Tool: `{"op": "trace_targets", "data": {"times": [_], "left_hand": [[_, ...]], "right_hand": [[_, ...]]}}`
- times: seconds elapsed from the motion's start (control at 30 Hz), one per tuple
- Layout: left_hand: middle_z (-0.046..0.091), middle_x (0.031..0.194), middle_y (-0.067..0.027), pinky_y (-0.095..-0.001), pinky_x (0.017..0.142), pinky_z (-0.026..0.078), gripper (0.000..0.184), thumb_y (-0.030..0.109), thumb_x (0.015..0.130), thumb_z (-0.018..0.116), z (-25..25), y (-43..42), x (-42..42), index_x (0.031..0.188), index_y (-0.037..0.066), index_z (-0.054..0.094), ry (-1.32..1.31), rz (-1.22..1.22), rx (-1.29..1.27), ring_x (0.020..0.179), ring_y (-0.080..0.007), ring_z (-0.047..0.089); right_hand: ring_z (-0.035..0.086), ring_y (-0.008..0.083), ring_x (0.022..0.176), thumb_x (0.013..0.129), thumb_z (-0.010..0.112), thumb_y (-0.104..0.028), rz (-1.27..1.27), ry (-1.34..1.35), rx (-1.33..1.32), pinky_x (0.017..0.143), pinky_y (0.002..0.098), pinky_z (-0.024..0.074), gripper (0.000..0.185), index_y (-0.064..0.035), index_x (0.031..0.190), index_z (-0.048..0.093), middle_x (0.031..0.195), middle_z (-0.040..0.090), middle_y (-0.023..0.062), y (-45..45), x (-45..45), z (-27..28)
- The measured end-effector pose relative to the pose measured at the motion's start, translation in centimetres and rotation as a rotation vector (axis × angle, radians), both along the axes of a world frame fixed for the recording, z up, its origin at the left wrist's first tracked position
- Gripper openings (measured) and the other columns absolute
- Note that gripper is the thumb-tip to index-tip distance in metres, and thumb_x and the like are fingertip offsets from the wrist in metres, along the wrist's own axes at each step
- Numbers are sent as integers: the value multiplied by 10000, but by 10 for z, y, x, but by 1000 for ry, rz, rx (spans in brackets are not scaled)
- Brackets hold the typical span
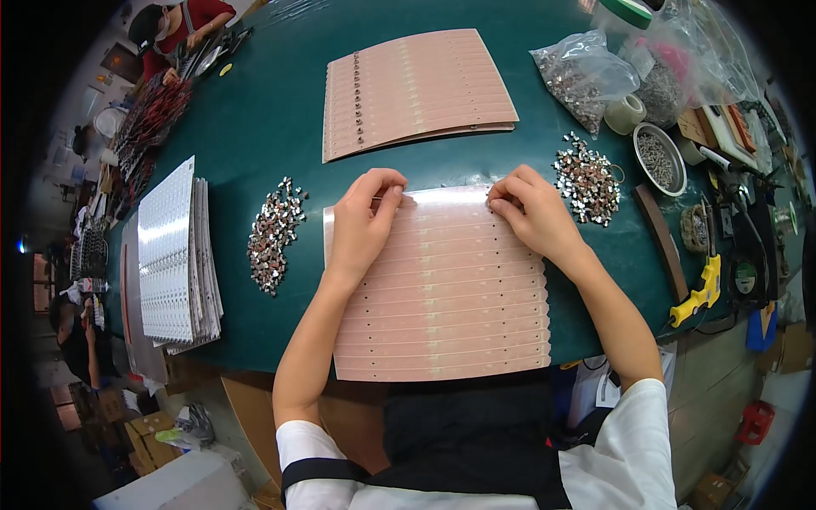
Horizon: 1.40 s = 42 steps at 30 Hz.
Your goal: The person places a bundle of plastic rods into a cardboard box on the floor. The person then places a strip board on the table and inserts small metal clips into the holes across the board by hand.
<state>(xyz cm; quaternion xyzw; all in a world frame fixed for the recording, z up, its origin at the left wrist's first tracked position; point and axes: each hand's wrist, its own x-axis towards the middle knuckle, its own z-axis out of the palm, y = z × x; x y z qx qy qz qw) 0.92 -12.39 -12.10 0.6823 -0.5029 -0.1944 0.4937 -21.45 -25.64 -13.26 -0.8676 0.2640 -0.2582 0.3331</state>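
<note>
A pinkish-tan sheet (pixel 442 297), divided into narrow strips with small dark holes, lies on the green table in front of me. My left hand (pixel 367 214) is over its upper left part, thumb and fingers pinched together on something too small to name. At the upper right edge, my right hand (pixel 529 208) also pinches; a tiny dark bit shows at its fingertips, its kind unclear. One pile of small shiny metal pieces (pixel 276 238) lies left of the sheet. Another metal-piece pile (pixel 588 183) is just beyond my right hand.
Similar tan sheets (pixel 416 93) lie stacked ahead, with a row of small metal parts along their left. White perforated panels (pixel 170 255) stand at left. On the right are bags of parts (pixel 582 81), a metal bowl (pixel 660 161) and a yellow glue gun (pixel 701 293). Another person (pixel 183 30) works far left.
</note>
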Motion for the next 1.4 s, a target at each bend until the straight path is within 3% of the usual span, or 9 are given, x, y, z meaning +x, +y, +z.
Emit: {"op": "trace_targets", "data": {"times": [0.23, 0.47, 0.53, 0.67, 0.83, 0.93, 1.13, 1.23, 1.4], "left_hand": [[690, 919, -81, -273, 741, 524, 99, 84, 951, 601, 7, 2, -13, 995, 11, 651, 93, 6, 55, 829, -153, 666], [679, 987, -54, -238, 787, 525, 219, 86, 973, 587, 9, 1, -30, 1155, -1, 672, 138, -210, 99, 895, -104, 641], [689, 976, -75, -273, 778, 526, 181, 102, 952, 614, 10, -2, -38, 1082, 14, 704, 302, -215, 104, 877, -148, 668], [682, 1025, -64, -266, 846, 524, 224, 120, 988, 584, 16, -4, -42, 1141, -27, 656, 568, -338, 211, 954, -129, 644], [683, 1013, -69, -265, 840, 516, 265, 127, 959, 636, 9, -2, -44, 1182, -15, 614, 746, -341, 187, 948, -125, 638], [683, 1009, -83, -278, 830, 533, 250, 88, 929, 626, 10, -3, -43, 1162, -1, 614, 574, -372, 158, 953, -135, 657], [649, 905, -116, -328, 724, 532, 132, 69, 863, 663, 2, -5, 9, 979, 30, 712, -619, 96, -25, 798, -248, 653], [630, 908, -119, -359, 729, 530, 119, 74, 866, 664, -9, -2, 27, 967, 21, 696, -662, 90, 15, 824, -270, 651], [628, 906, -125, -369, 738, 526, 109, 68, 865, 659, -9, 1, 30, 959, 22, 688, -656, 58, 100, 825, -276, 644]], "right_hand": [[608, 299, 869, 857, 661, -101, 16, 43, -163, 749, 404, 510, 62, -39, 869, 659, 904, 585, 102, 1, 2, -2], [644, 277, 835, 828, 687, -93, -2, 73, -143, 715, 372, 533, 145, -79, 971, 706, 950, 626, 92, 5, -2, 13], [649, 262, 803, 815, 700, -59, 75, -188, -125, 684, 345, 539, 213, -87, 1026, 715, 962, 634, 87, 15, 3, 22], [634, 251, 788, 828, 690, -24, 168, -240, -314, 673, 339, 536, 222, -83, 1041, 709, 939, 622, 90, 25, 11, 22], [636, 199, 801, 836, 682, 6, 212, -198, -98, 694, 315, 527, 193, -51, 1020, 692, 913, 617, 74, 26, 8, 21], [647, 165, 793, 867, 673, -17, 213, -104, 192, 698, 288, 529, 128, -19, 994, 655, 886, 647, 67, 25, 4, 29], [641, 133, 770, 896, 661, -57, 6, 134, 275, 705, 269, 518, 90, 0, 958, 630, 861, 648, 61, 2, -12, 27], [607, 159, 781, 885, 663, -58, 50, 57, 34, 706, 292, 501, 78, -9, 939, 638, 885, 583, 72, 6, -19, 14], [585, 204, 791, 871, 667, -56, 43, 25, 30, 708, 314, 490, 64, -14, 905, 634, 902, 539, 88, 12, -12, 3]]}}
